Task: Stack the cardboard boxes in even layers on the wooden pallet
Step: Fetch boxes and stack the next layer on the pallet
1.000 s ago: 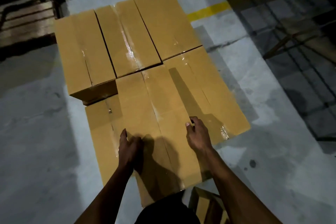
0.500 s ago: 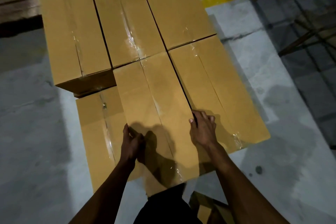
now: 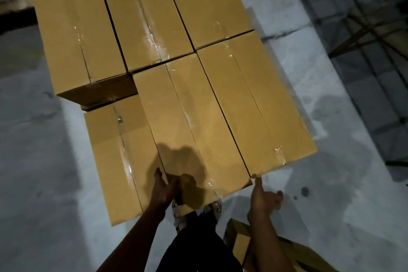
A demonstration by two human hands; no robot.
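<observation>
The middle box lies in the top layer, its long axis running away from me, flush beside the right box. My left hand grips its near left corner, fingers curled round the edge. My right hand touches the near seam only by a raised finger, the rest loosely curled, gripping nothing. To the left the lower box shows an unfilled slot. The boxes are taped shut; I cannot see their contents.
</observation>
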